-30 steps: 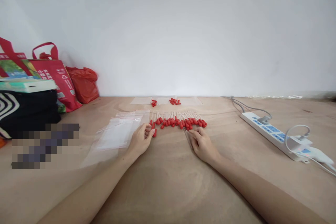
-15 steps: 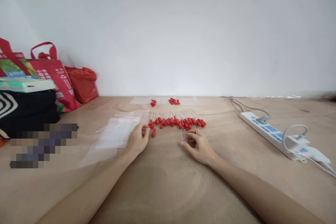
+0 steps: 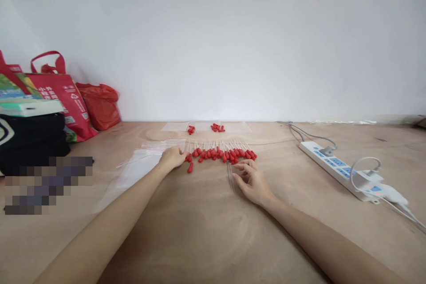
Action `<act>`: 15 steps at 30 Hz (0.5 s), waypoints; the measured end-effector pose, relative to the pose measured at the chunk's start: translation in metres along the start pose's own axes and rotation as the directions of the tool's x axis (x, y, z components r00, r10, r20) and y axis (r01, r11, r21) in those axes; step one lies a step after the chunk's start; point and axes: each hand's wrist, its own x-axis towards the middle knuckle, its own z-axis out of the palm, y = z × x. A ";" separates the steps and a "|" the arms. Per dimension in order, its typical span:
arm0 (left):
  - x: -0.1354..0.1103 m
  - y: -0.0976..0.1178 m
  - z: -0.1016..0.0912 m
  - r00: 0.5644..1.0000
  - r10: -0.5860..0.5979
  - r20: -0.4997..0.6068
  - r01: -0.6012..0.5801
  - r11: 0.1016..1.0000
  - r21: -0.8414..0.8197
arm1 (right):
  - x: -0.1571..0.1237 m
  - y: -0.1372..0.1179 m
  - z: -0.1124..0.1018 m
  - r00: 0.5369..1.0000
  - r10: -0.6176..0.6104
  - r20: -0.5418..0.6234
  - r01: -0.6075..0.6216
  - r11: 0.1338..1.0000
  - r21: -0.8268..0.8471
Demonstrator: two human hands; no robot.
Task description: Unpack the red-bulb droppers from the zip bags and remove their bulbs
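A row of glass droppers with red rubber bulbs (image 3: 213,154) lies across the middle of the table, tubes pointing to the wall. My left hand (image 3: 172,158) reaches over the right edge of the clear zip bags (image 3: 143,164), its fingertips beside the leftmost red bulbs. Those fingertips are partly hidden, so I cannot tell whether they grip a dropper. My right hand (image 3: 253,182) is in front of the row, fingers curled and closed on thin clear glass tubes (image 3: 229,175). One dropper bulb (image 3: 190,167) sticks out nearer to me than the others.
Two small groups of red bulbs (image 3: 218,128) lie on clear bags by the wall. A white power strip (image 3: 336,169) with plugs and cables is on the right. At left are a red shopping bag (image 3: 71,102), a red plastic bag (image 3: 100,104) and a black bag (image 3: 36,142).
My left hand has moved forward, from in front of the zip bags' right edge to the left end of the dropper row. My right hand stays nearly in place with the tubes.
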 end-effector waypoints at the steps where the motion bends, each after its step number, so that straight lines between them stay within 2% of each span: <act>1: 0.002 0.002 -0.001 1.000 0.001 0.031 -0.001 1.000 0.008 | 0.001 0.001 0.000 1.000 0.005 -0.018 -0.005 1.000 0.005; 5: 0.000 0.009 -0.005 0.990 0.013 0.139 -0.015 1.000 0.010 | 0.001 0.003 0.000 0.997 0.035 -0.062 -0.034 0.999 0.017; 8: -0.007 0.008 -0.008 0.990 0.014 0.143 -0.013 1.000 -0.008 | 0.001 0.004 0.001 0.997 0.040 -0.066 -0.039 0.999 0.017; 12: -0.022 -0.004 -0.014 0.999 0.000 0.039 0.001 1.000 -0.020 | 0.001 0.006 0.001 0.996 0.007 -0.085 -0.007 1.000 -0.007; 15: -0.042 -0.015 -0.014 0.987 0.058 -0.151 -0.059 0.998 0.001 | 0.001 0.007 0.001 0.992 -0.080 -0.096 0.075 0.996 -0.050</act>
